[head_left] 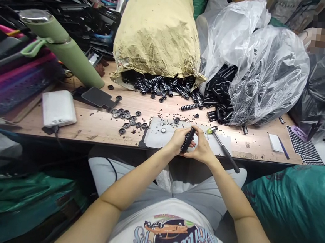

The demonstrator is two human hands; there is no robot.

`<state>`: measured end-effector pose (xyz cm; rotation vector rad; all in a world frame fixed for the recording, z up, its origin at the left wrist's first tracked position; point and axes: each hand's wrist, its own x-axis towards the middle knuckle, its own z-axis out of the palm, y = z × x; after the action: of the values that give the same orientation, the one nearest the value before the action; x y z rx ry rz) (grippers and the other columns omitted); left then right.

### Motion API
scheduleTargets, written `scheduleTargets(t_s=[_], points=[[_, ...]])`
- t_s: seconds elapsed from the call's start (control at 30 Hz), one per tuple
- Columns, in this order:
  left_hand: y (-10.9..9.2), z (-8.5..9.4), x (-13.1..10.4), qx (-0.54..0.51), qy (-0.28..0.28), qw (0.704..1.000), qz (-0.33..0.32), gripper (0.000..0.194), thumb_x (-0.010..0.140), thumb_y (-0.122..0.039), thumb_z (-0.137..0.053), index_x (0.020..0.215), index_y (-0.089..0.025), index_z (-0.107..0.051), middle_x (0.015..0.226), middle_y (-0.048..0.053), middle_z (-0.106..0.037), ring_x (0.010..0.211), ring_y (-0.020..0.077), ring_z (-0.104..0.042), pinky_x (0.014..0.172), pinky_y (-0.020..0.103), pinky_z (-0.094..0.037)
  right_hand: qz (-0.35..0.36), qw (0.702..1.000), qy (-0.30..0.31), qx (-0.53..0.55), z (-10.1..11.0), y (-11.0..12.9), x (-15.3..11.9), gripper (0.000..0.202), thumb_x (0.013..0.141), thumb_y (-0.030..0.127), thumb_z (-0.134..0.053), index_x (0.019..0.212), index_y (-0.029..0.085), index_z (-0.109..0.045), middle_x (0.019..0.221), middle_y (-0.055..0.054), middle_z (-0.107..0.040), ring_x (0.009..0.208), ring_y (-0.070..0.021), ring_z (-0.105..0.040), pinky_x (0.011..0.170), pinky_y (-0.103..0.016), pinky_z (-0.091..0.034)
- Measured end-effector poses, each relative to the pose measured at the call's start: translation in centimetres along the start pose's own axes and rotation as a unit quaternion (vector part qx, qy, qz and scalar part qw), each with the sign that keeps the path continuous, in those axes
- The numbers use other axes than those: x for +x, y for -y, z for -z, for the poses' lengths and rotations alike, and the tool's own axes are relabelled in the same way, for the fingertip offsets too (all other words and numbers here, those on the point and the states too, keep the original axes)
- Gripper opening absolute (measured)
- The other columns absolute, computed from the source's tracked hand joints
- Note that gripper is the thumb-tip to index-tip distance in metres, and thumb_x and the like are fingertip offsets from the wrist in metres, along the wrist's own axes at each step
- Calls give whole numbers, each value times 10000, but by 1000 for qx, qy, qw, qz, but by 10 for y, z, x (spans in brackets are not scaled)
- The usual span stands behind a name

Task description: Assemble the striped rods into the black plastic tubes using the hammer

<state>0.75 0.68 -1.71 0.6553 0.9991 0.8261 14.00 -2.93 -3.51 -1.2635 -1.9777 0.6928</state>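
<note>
Between my two hands, just over the table's front edge, a black ribbed tube is held at a tilt. My left hand is closed around its left side, and my right hand grips it from the right, thumb and fingers at its ends. Under and behind the hands lies a pale mat with a small round disc on it. A hammer with a yellow-green tip rests at the right of the mat. Black round caps and many tiny rings lie left of and behind the mat.
A yellowish sack spills ribbed black tubes at the back. Beside it, a clear plastic bag holds smooth black tubes. A green bottle leans at the left behind a white power box. A small white box sits at the right.
</note>
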Motion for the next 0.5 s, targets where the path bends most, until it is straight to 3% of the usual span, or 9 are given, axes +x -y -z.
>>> scheduleTargets(t_s=[0.07, 0.13, 0.23, 0.33, 0.4, 0.43, 0.5], points=[[9, 2, 4, 65, -1, 997, -49, 285, 861, -345, -488, 949, -116, -635, 667, 39, -591, 537, 150, -602, 547, 289, -522, -18, 999, -22, -34, -6, -4, -1, 1059, 521, 282, -822, 1398, 160, -240, 1370, -159, -401, 1283, -285, -422, 1107, -452, -357], [21, 4, 7, 194, -19, 968, -155, 325, 847, -323, -532, 1092, -135, -634, 836, 72, -613, 747, 182, -632, 720, 340, -536, -34, 996, -48, -72, -14, -10, -1, 1019, 539, 274, -796, 1389, 149, -247, 1354, -173, -412, 1279, -306, -414, 1093, -482, -359], [40, 8, 13, 436, -47, 847, -300, 468, 790, -223, -611, 1251, -151, -576, 1010, 109, -579, 977, 231, -570, 890, 391, -481, -50, 988, -77, -122, -21, -22, -3, 864, 657, 247, -696, 1390, 132, -253, 1347, -196, -414, 1284, -311, -402, 1079, -507, -353], [51, 18, 20, 594, -30, 724, -349, 447, 844, -135, -508, 1290, -137, -539, 1013, 129, -586, 963, 235, -557, 870, 392, -476, -62, 977, -84, -188, -8, -36, -16, 749, 733, 296, -661, 1371, 124, -307, 1338, -191, -425, 1275, -309, -398, 1050, -503, -372], [52, 27, 24, 651, -6, 664, -367, 416, 877, -87, -420, 1267, -139, -552, 1017, 137, -603, 946, 224, -566, 844, 366, -471, -121, 949, -110, -270, 13, -44, -31, 620, 766, 385, -661, 1277, 122, -429, 1275, -194, -474, 1224, -331, -420, 984, -507, -401], [52, 31, 25, 671, 5, 639, -376, 409, 885, -78, -400, 1255, -145, -559, 1033, 140, -610, 950, 222, -569, 837, 360, -465, -178, 921, -131, -320, 26, -48, -39, 493, 800, 410, -630, 1179, 121, -504, 1206, -203, -512, 1170, -341, -447, 932, -505, -413], [49, 37, 25, 697, 21, 602, -389, 389, 901, -88, -393, 1244, -155, -566, 1079, 145, -620, 979, 229, -571, 838, 370, -444, -274, 872, -116, -388, 49, -49, -54, 290, 883, 394, -523, 980, 125, -571, 1040, -198, -574, 1042, -328, -509, 834, -454, -422]])
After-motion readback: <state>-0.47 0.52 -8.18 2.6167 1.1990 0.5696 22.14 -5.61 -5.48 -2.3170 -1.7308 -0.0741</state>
